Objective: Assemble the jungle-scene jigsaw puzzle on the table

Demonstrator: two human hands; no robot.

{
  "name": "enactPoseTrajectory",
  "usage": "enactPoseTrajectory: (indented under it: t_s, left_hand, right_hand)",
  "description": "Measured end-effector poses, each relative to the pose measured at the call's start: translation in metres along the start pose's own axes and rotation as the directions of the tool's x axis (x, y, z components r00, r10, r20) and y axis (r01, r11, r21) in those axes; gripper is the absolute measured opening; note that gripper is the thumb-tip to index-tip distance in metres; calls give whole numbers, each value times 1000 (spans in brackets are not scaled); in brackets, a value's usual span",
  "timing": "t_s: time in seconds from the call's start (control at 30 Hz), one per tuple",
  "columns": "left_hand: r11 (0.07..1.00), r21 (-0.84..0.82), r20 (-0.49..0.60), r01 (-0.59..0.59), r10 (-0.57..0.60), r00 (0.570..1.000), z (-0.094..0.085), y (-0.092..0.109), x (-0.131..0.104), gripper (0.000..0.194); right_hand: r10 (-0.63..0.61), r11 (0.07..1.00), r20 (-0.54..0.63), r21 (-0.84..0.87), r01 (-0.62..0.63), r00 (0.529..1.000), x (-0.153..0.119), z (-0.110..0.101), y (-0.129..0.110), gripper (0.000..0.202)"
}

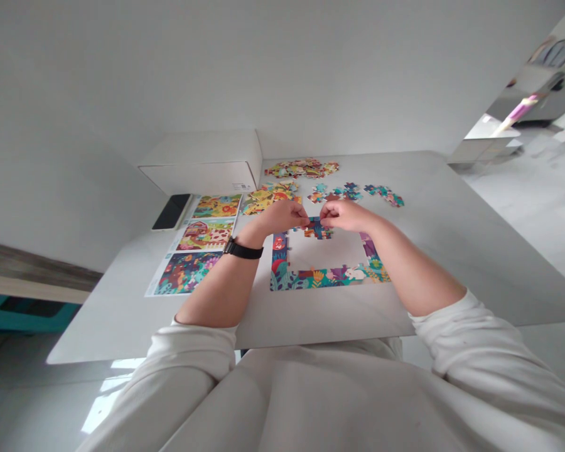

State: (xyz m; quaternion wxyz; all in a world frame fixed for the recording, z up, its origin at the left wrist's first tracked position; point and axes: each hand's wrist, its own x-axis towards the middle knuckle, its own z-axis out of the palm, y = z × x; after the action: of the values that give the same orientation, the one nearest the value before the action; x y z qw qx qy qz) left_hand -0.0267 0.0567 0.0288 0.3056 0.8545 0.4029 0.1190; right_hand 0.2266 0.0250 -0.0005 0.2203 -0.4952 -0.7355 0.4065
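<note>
Camera, one, head-worn: looks from above your white shirt [311,402], facing forward and down. Range: close; the shirt fills the near edge, your left hand [282,216] and right hand [347,215] sit mid-view. Coverage: wide, taking in most of the table [424,232], the wall [334,75] beyond its far edge, and floor [553,194] left and right.
</note>
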Motion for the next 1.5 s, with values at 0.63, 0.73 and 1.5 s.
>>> enactPoseTrajectory:
  t_s: [0.63,0.73,1.5]
  left_hand:
    - [957,243,311,155,-229,922,9,-10,-3,27]
    - [955,246,290,163,-233,928,16,-6,-2,29]
    - [962,239,-208,130,-81,975,12,6,-4,50]
  right_hand:
    - [107,952,-41,-282,-114,993,2,-2,12,15]
    - [123,955,-40,-267,-129,992,2,-3,13,17]
    - [245,967,-375,29,-253,894,-47,-104,4,20]
